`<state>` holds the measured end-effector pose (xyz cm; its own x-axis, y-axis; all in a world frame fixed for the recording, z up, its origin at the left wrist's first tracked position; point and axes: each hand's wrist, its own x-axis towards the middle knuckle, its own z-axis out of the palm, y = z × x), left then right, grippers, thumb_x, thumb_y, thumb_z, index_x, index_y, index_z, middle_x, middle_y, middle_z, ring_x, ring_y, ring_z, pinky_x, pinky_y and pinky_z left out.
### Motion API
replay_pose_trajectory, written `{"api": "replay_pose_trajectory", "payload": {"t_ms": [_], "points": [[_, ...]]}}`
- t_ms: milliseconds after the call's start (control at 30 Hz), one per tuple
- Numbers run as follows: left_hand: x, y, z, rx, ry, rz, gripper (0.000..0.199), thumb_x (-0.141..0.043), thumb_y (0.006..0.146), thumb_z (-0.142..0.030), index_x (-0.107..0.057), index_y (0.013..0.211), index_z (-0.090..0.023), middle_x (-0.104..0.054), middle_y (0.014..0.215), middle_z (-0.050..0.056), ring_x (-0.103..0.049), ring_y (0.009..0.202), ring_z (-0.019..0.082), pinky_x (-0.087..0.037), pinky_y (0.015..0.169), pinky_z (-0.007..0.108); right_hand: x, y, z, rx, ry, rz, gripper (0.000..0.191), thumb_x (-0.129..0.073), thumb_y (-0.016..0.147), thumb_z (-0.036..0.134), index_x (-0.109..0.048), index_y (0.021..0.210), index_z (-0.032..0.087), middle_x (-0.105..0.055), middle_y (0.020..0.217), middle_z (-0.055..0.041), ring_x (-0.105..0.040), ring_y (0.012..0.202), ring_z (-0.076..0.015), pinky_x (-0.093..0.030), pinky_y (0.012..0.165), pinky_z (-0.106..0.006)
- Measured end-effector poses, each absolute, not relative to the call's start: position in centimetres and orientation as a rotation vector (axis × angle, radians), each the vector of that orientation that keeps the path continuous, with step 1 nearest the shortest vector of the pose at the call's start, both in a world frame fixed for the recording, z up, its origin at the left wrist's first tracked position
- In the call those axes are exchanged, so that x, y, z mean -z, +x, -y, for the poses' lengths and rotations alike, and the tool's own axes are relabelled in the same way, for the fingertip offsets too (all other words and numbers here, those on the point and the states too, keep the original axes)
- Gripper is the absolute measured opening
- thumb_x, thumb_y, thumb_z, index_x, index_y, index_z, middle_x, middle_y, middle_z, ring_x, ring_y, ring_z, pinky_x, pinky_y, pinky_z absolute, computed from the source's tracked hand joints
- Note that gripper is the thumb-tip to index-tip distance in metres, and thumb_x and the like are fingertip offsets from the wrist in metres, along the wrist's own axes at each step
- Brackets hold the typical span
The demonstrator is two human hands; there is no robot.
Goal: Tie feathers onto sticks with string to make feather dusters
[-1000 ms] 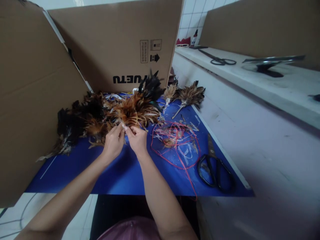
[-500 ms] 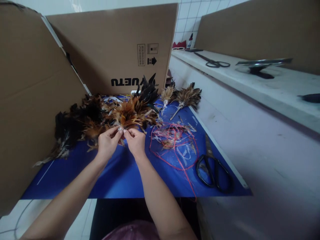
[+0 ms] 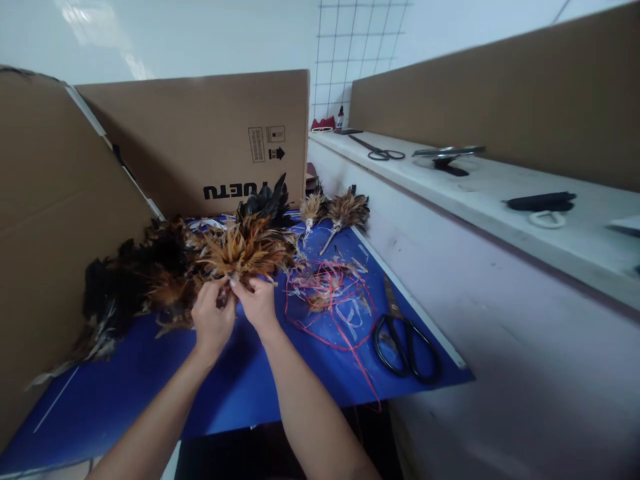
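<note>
Both hands pinch the lower end of an orange-brown feather bundle, whose feathers fan out upward and away from me. My left hand is closed on its base from the left, and my right hand is closed on it from the right, the fingertips close together. Heaps of black and brown feathers lie left of the hands on the blue table surface. Right of my right hand is a tangle of red string with whitish strips and feather scraps.
Large black-handled scissors lie near the table's right edge. Two small feather bundles sit at the back right. Cardboard panels stand behind and left. A white ledge on the right holds smaller scissors and a black object.
The camera view has tilted up and turned right, so the scene appears lower and further left. Both hands still grip the bundle's base, with the fingers slightly shifted.
</note>
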<state>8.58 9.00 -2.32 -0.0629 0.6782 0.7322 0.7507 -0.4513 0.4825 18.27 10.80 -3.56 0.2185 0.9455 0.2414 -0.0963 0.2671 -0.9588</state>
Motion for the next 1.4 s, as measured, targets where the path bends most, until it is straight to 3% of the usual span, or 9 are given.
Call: {"api": "replay_pose_trajectory", "payload": {"t_ms": [167,300,467,600,733,967,1267,1400], "points": [[1.0,8.1,-8.4,1.997,-2.316,1.938,0.032,-0.054,0.083,-0.038,-0.064,0.106,-0.017,-0.066,0.092,0.006,-0.062,0.067,0.016,-0.052,0.061,0.027,3.4,18.5,-10.9,-0.969,-0.936,1.021,0.028,-0.066,0.072,0.04,-0.065,0.062,0.014,-0.058,0.056,0.0024,-0.046,0.051,-0.0089,-0.039,0.051,-0.021],[-0.3,7.7,-8.6,2.505,-2.246,2.194,0.033,-0.065,0.074,-0.04,-0.063,0.097,-0.016,-0.066,0.082,0.003,-0.063,0.067,0.017,-0.053,0.057,0.028,2.5,18.9,-10.3,-1.018,-0.864,0.998,0.023,-0.067,0.072,0.036,-0.07,0.067,0.014,-0.066,0.062,-0.0005,-0.054,0.054,-0.0116,-0.045,0.056,-0.023],[-1.9,7.4,-9.0,2.701,-2.245,2.481,0.034,-0.069,0.07,-0.04,-0.059,0.094,-0.016,-0.063,0.069,0.0,-0.06,0.054,0.015,-0.051,0.048,0.027,1.9,19.3,-10.0,-1.058,-0.81,0.977,0.02,-0.068,0.071,0.034,-0.07,0.069,0.015,-0.068,0.065,-0.0016,-0.058,0.058,-0.0134,-0.048,0.059,-0.025],[-2.6,7.0,-9.2,2.553,-2.63,2.601,0.034,-0.068,0.072,-0.045,-0.058,0.082,-0.013,-0.062,0.068,0.004,-0.055,0.048,0.012,-0.033,0.032,0.017,2.1,19.5,-10.1,-1.086,-0.799,1.009,0.024,-0.067,0.074,0.038,-0.068,0.065,0.015,-0.063,0.058,0.0001,-0.052,0.05,-0.0109,-0.044,0.052,-0.023],[-2.7,6.6,-9.4,2.293,-2.891,2.697,0.039,-0.066,0.074,-0.05,-0.057,0.077,-0.012,-0.06,0.062,0.003,-0.038,0.039,0.004,-0.016,0.031,0.013,2.4,19.7,-10.3,-1.062,-0.786,1.086,0.027,-0.065,0.075,0.04,-0.067,0.065,0.015,-0.06,0.056,0.0008,-0.05,0.049,-0.0105,-0.042,0.052,-0.024],[-1.5,6.6,-9.6,2.145,-2.763,2.543,0.042,-0.067,0.072,-0.053,-0.053,0.065,-0.014,-0.044,0.049,-0.005,-0.026,0.037,0.002,-0.017,0.037,0.015,2.6,19.9,-10.7,-0.955,-0.85,1.182,0.027,-0.063,0.076,0.038,-0.067,0.062,0.015,-0.057,0.059,0.0015,-0.047,0.058,-0.0112,-0.039,0.058,-0.023],[1.3,6.8,-10.3,1.813,-2.493,2.192,0.035,-0.057,0.081,-0.043,-0.056,0.057,-0.017,-0.048,0.046,-0.002,-0.039,0.043,0.01,-0.027,0.043,0.021,2.5,19.1,-10.8,-0.785,-1.103,1.136,0.033,-0.061,0.075,0.035,-0.055,0.049,0.016,-0.034,0.046,0.0066,-0.029,0.047,-0.0064,-0.023,0.046,-0.021],[1.5,7.0,-10.9,1.53,-2.436,2.087,0.025,-0.058,0.081,-0.037,-0.067,0.068,-0.018,-0.053,0.048,0.0,-0.047,0.048,0.014,-0.032,0.05,0.023,2.9,18.8,-11.2,-0.698,-1.186,1.172,0.032,-0.058,0.077,0.031,-0.054,0.049,0.017,-0.038,0.047,0.0061,-0.033,0.048,-0.0068,-0.025,0.047,-0.021]]}}
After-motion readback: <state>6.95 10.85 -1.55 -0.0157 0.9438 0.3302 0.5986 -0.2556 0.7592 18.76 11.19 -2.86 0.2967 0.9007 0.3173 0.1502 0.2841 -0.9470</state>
